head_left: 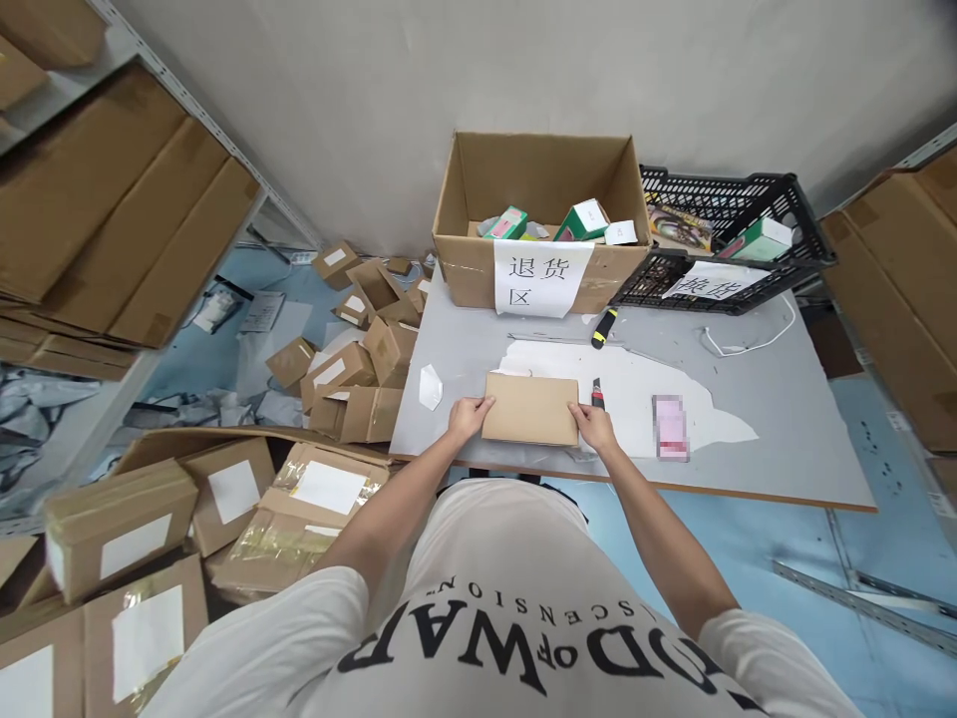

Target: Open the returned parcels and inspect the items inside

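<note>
I am standing at the grey worktable point(785, 419), which is carrying everything within arm's reach. At its far edge an open cardboard carton point(464, 269) with a paper label is sitting against the wall, holding small green-and-white boxes; a black plastic crate point(778, 264) is sitting just beside it on the right. Both are placed at the back, probably so the near edge stays workable. On the floor to my left, a heap of small cardboard boxes point(359, 369) is lying beside the table.

I am holding a flat brown cardboard parcel point(530, 409) on the near part of the table, on a torn white patch. My left hand point(468, 417) is clamped on its left short edge, and my right hand point(594, 426) is clamped on its right short edge, keeping it square and steady. A utility knife point(596, 393) is lying just beyond my right hand, and a yellow-and-black marker point(604, 327) is lying farther back.
</note>
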`<action>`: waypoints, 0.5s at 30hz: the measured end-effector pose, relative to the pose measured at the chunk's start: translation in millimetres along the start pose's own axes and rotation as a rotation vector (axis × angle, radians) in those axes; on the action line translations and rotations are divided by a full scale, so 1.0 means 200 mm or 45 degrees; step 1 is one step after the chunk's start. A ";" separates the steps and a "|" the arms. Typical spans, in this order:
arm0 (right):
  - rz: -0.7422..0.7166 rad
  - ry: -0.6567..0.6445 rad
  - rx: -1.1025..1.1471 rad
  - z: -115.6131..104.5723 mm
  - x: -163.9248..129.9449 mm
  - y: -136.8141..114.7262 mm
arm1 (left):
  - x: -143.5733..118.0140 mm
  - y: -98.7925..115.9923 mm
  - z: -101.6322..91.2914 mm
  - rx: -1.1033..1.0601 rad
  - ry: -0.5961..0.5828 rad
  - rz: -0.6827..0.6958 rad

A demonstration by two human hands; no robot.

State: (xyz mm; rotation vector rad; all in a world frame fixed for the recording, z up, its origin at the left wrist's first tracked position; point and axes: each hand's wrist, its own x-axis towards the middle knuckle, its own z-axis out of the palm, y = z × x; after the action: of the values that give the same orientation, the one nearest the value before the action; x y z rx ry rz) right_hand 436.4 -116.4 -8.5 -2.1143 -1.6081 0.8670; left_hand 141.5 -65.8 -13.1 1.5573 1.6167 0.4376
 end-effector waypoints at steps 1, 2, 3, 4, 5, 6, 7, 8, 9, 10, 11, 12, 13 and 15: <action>0.012 -0.005 0.004 0.01 0.01 0.01 | 0.01 -0.01 0.01 -0.024 -0.002 -0.010; 0.023 -0.008 0.018 0.03 0.01 0.02 | 0.01 -0.02 0.02 -0.054 -0.004 -0.017; 0.031 -0.009 0.043 0.04 0.02 0.03 | 0.02 -0.03 0.03 -0.092 -0.006 -0.021; 0.040 -0.007 0.078 0.06 0.03 0.04 | 0.02 -0.05 0.04 -0.135 -0.011 -0.020; 0.050 -0.003 0.125 0.07 0.03 0.05 | 0.03 -0.06 0.05 -0.185 -0.018 -0.015; 0.062 0.002 0.177 0.08 0.04 0.06 | 0.03 -0.08 0.06 -0.238 -0.031 -0.005; 0.076 0.005 0.225 0.09 0.04 0.08 | 0.03 -0.09 0.07 -0.293 -0.048 0.011; 0.091 0.005 0.264 0.10 0.04 0.09 | 0.03 -0.11 0.08 -0.346 -0.069 0.028; 0.103 0.005 0.295 0.11 0.05 0.10 | 0.02 -0.12 0.09 -0.397 -0.091 0.047; 0.114 0.006 0.320 0.12 0.05 0.12 | 0.02 -0.13 0.10 -0.449 -0.112 0.064; 0.124 0.008 0.342 0.12 0.06 0.13 | 0.02 -0.14 0.11 -0.499 -0.129 0.080; 0.133 0.013 0.362 0.13 0.06 0.14 | 0.02 -0.15 0.11 -0.543 -0.140 0.092; 0.145 0.017 0.386 0.14 0.06 0.14 | 0.01 -0.16 0.12 -0.579 -0.147 0.100; 0.171 0.021 0.430 0.15 0.07 0.16 | 0.01 -0.18 0.13 -0.644 -0.157 0.104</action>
State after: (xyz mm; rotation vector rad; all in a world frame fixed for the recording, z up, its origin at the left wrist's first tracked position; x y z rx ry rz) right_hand 443.4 -115.3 -54.5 -1.9962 -1.2205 1.0758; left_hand 138.4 -76.8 -55.4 1.2378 1.2294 0.7178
